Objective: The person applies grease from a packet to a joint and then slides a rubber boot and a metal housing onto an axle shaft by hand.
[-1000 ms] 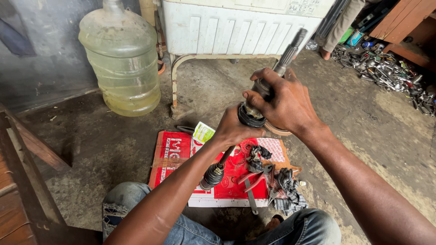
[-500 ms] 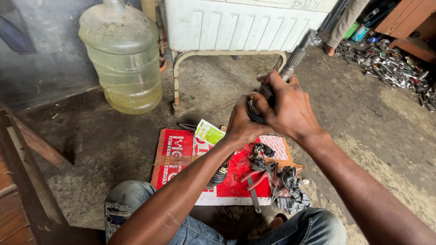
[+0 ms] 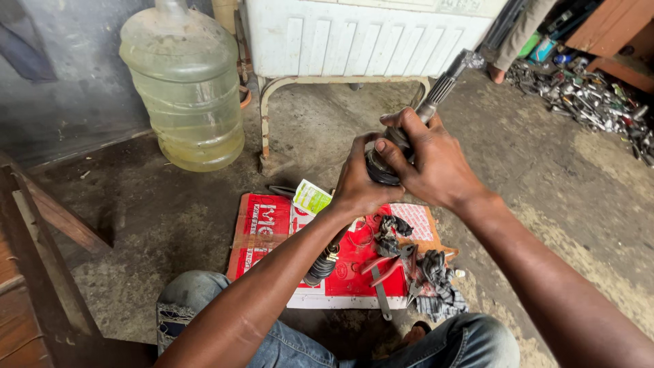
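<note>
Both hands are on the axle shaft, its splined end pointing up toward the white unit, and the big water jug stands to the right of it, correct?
Not quite. The head view shows the jug to the left of the white unit, not the right. The rest holds: the left hand and right hand both grip the axle shaft, its splined end pointing up toward the unit.

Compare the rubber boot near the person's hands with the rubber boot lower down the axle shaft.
The upper boot is gripped by the left hand and right hand, mostly hidden; the lower boot is untouched, ribs showing above the red cardboard. Both are black and sit on one shaft.
</note>
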